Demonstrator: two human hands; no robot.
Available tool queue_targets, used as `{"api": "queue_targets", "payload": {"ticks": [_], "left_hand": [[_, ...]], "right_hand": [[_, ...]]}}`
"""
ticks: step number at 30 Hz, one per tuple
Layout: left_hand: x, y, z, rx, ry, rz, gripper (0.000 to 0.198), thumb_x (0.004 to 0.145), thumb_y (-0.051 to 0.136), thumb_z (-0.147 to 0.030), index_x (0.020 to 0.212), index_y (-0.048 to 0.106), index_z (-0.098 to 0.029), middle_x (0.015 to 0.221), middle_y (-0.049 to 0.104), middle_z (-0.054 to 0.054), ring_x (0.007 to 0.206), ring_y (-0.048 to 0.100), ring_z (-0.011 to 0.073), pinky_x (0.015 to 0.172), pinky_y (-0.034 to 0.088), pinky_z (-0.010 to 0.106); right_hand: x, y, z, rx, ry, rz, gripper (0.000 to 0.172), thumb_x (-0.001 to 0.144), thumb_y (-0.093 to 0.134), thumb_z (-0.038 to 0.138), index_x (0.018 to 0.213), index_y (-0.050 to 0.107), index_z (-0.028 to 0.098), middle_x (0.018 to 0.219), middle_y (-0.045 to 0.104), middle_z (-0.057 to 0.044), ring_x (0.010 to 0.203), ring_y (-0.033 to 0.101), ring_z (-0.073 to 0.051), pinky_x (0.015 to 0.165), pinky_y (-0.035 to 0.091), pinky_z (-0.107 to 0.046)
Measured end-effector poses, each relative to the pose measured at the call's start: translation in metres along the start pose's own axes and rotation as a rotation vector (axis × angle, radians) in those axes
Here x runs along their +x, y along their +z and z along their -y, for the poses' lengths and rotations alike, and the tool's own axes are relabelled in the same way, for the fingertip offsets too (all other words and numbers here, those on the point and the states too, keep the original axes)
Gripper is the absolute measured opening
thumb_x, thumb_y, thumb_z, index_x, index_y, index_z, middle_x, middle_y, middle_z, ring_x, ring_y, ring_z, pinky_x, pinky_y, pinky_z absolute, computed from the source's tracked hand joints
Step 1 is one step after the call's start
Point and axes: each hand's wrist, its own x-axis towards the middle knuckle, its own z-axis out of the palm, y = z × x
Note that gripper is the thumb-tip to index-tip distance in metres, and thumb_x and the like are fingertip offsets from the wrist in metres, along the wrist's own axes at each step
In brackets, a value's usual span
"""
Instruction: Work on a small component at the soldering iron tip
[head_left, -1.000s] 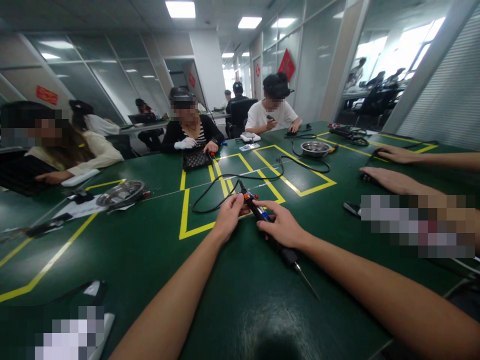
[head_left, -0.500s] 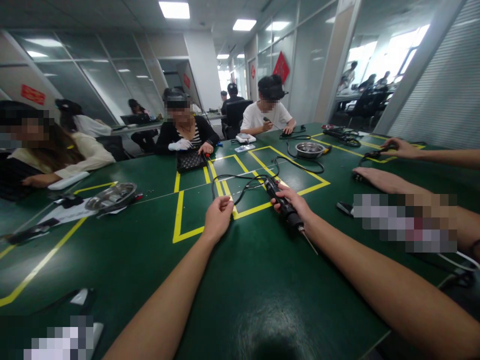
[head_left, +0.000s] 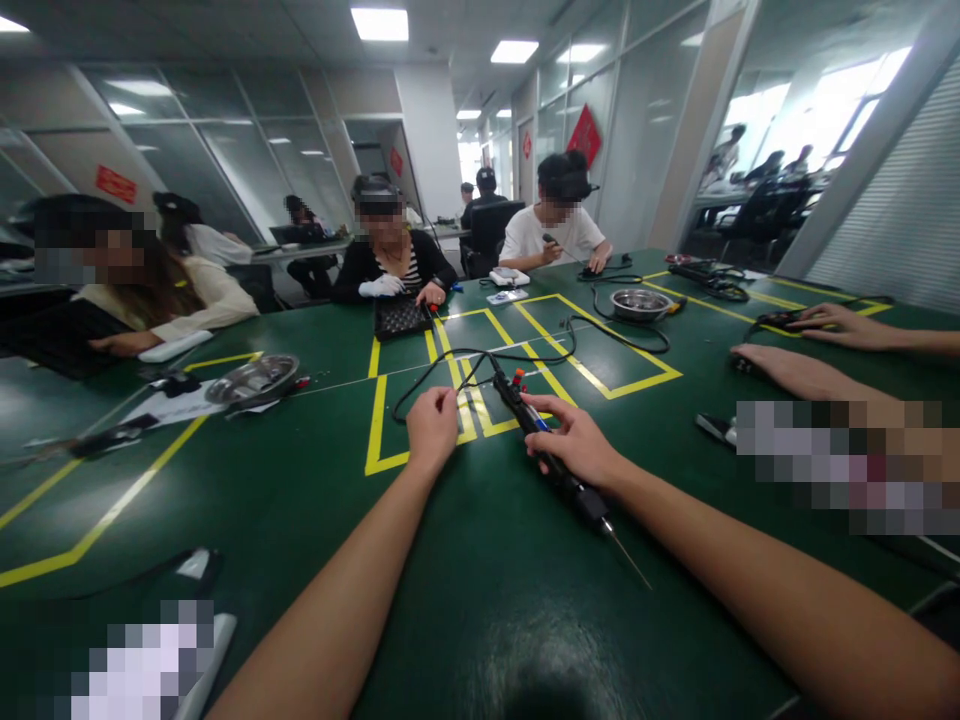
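My right hand is wrapped round a black electric screwdriver. Its long thin bit points back toward me and to the right, above the green tabletop. A black cable leaves the far end of the tool and loops across the table. My left hand is closed, thumb and fingers pinched together beside the tool's far end. The cable runs to those fingertips and appears pinched in them, though the grip itself is partly hidden. A small orange-red piece shows next to the screwdriver.
Yellow tape marks rectangles on the green table. Metal bowls stand at the left and back right. A co-worker opposite works over a black tray. Another person's hands rest at the right.
The screwdriver has come left and nearer to me, closer to my left hand, and my grip on it has shifted, baring a blue patch. The view has turned slightly left.
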Motion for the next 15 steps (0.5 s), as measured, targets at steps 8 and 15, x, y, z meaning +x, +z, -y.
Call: {"api": "queue_targets", "payload": {"ticks": [8,15], "left_hand": [[-0.015,-0.001,-0.047,-0.143,0.442,0.277,0.04,0.095,0.057,-0.034,0.133,0.063,-0.024,0.117,0.057,0.009,0.088,0.06,0.0163,0.082,0.053,0.033],[-0.021,0.0,-0.048,-0.08,0.454,0.276,0.02,0.095,0.054,-0.026,0.109,0.068,-0.021,0.109,0.058,0.009,0.103,0.059,0.0222,0.096,0.048,0.036]], "right_hand": [[-0.012,0.013,-0.007,-0.593,-0.433,-0.083,0.063,0.073,0.066,0.01,0.134,0.065,0.024,0.135,0.059,-0.01,0.121,0.06,-0.026,0.103,0.051,-0.045],[-0.012,0.015,-0.009,-0.732,-0.414,-0.112,0.065,0.074,0.066,0.01,0.137,0.064,0.025,0.136,0.057,-0.011,0.126,0.056,-0.027,0.114,0.041,-0.045]]}}
